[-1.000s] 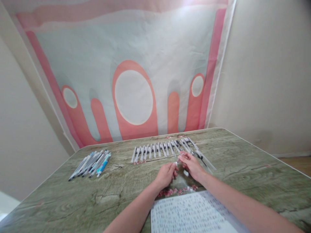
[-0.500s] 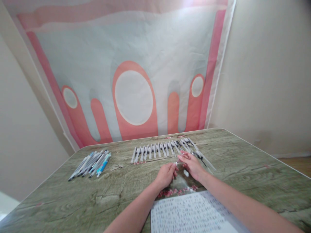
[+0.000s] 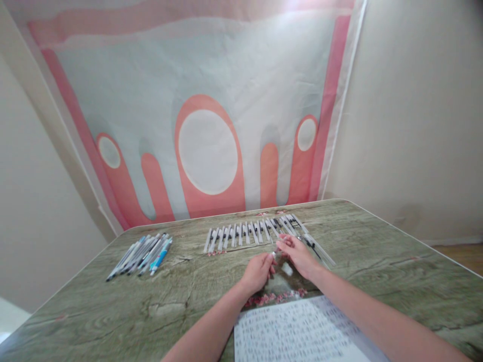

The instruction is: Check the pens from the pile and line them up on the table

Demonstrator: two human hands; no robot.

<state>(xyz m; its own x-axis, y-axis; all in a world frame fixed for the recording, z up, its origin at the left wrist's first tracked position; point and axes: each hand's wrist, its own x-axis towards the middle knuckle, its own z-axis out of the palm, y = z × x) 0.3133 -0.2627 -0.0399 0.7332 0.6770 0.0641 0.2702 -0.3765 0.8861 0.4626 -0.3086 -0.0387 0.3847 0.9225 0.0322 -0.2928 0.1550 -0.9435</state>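
Observation:
My left hand (image 3: 258,271) is closed around a small whitish piece (image 3: 273,255) that pokes out at the fingertips. Close beside it, my right hand (image 3: 296,254) is closed too, its fingers pinched on something too small to make out. Both hands are just above the wood-patterned table, between a row of clear pen parts (image 3: 239,234) and a sheet covered in handwriting (image 3: 290,332). A small white object (image 3: 287,269) shows below my right hand, blurred.
A pile of pens (image 3: 141,254), with a blue one (image 3: 162,255) on its right side, lies at the left. Long clear and dark pen parts (image 3: 317,249) lie beyond my right hand. A printed cloth (image 3: 211,60) hangs behind the table (image 3: 94,311).
The small white object below my right hand appears shifted slightly left. My right hand's fingers have moved very little, and my left hand stays in place.

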